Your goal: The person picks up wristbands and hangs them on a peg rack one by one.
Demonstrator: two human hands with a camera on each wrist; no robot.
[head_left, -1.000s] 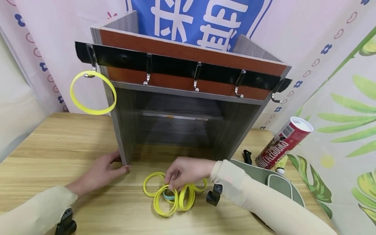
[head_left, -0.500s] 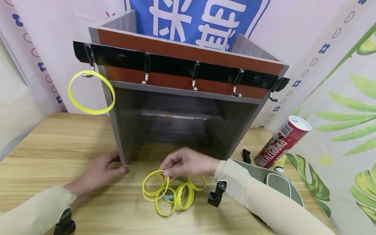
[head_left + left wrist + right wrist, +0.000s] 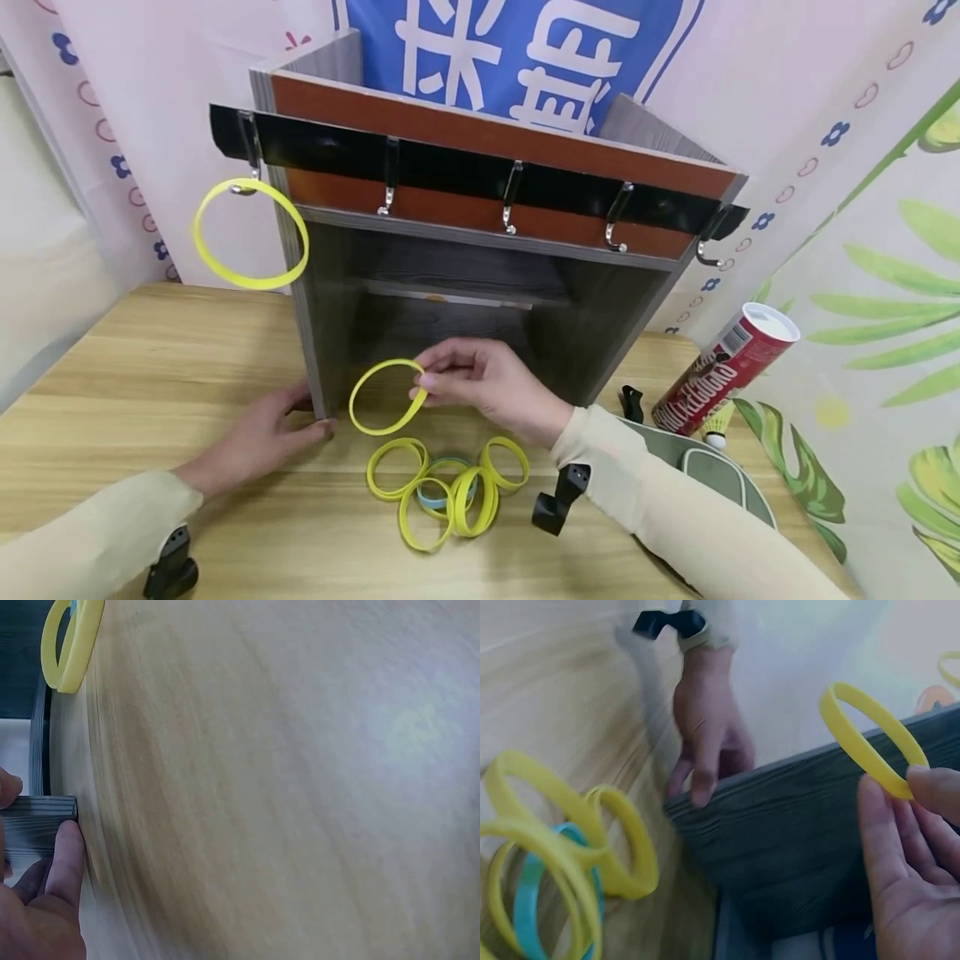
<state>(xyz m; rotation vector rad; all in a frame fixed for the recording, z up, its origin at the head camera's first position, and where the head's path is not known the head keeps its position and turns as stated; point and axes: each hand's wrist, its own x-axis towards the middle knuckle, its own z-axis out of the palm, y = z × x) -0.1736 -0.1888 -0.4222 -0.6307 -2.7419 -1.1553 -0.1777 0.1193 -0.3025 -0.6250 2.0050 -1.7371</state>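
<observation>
Up from the near pile of yellow and blue rubbery rings [image 3: 492,500] comes one thin, round yellow ring [image 3: 415,407], now free of the rest. The right hand [image 3: 487,383] pinches its right side, in front of the tall grey wooden stand [image 3: 304,333]. The left hand [image 3: 258,437] holds the stand's left side, low down. Another yellow ring [image 3: 264,284] hangs from the leftmost silver metal hook [image 3: 251,142].
</observation>
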